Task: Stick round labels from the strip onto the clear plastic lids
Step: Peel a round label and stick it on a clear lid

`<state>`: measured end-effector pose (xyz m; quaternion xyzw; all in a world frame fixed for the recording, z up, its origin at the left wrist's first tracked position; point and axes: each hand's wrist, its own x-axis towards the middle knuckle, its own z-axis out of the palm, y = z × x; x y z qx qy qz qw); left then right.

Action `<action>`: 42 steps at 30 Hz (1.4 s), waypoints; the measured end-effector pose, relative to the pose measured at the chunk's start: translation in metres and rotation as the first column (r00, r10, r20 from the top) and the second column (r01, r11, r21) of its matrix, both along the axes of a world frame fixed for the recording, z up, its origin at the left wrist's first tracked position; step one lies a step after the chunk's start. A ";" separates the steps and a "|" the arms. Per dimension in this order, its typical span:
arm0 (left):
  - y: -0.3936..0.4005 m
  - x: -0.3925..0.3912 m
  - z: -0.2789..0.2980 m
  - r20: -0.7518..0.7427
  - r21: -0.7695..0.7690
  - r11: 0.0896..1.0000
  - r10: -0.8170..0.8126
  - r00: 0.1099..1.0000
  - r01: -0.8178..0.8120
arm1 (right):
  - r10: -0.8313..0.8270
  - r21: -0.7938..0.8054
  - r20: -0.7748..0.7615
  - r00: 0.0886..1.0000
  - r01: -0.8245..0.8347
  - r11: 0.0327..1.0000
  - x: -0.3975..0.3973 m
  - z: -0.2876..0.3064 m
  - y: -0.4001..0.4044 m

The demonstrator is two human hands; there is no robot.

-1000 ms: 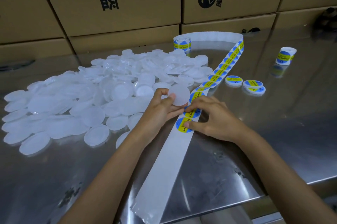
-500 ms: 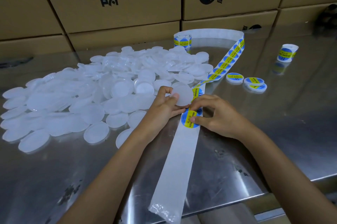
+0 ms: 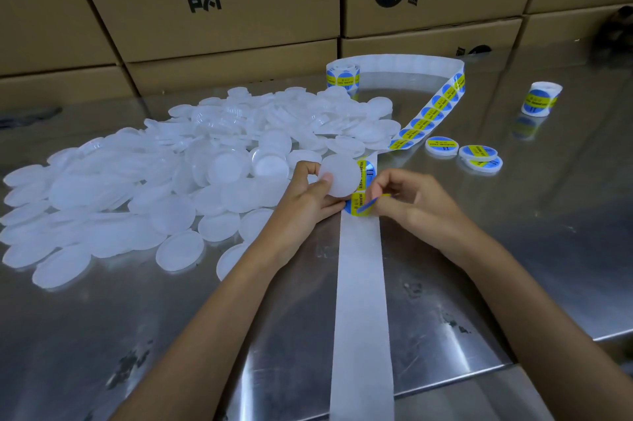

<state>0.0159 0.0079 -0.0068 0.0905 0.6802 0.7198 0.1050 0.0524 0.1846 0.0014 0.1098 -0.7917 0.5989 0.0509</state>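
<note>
Since a second ago our right hand (image 3: 407, 201) is peeling the label (image 3: 363, 206) up off the strip (image 3: 359, 283), pinching its edge, while our left hand (image 3: 308, 194) is gripping the lid (image 3: 340, 175) just left of it.

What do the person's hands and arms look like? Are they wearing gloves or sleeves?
No gloves and no sleeves. The left hand and the right hand are both bare, and both forearms are bare right up to the bottom edge of the picture. No rings, watch or bracelets show on the fingers or wrists. The fingernails look short and plain.
</note>
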 end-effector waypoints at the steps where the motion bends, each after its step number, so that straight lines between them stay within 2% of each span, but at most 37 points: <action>1: -0.001 0.000 -0.001 0.002 0.002 1.000 0.002 1.000 -0.002 | -0.002 -0.049 0.026 1.000 0.003 0.999 0.000 0.001 0.001; 6: -0.001 -0.001 -0.002 0.043 0.051 0.998 0.045 0.998 -0.047 | 0.067 -0.332 0.179 0.982 -0.004 0.943 0.002 0.006 0.005; 9: -0.004 -0.001 -0.002 0.086 0.123 0.991 0.034 0.996 -0.044 | 0.104 -0.425 0.209 0.972 -0.005 0.905 0.001 0.005 0.007; 13: -0.010 -0.002 0.005 0.153 0.293 0.955 -0.002 0.988 -0.043 | 0.035 -0.428 0.203 0.979 0.057 0.902 -0.005 0.011 0.002; 18: -0.013 -0.002 0.010 0.190 0.479 0.878 -0.096 0.977 -0.006 | -0.037 -0.262 0.154 0.987 0.077 0.962 -0.024 0.032 -0.023; 22: -0.015 -0.002 0.014 0.217 0.581 0.813 -0.127 0.968 -0.024 | -0.108 -0.240 0.115 0.988 0.133 0.962 -0.033 0.033 -0.044; 30: -0.015 -0.003 0.013 0.197 0.520 0.853 -0.072 0.978 -0.042 | -0.211 -0.288 0.064 0.975 0.221 0.932 -0.032 0.019 -0.059; 42: -0.013 -0.001 0.013 0.129 0.452 0.892 -0.041 0.991 -0.022 | -0.270 -0.186 0.005 0.963 0.266 0.946 -0.034 0.014 -0.060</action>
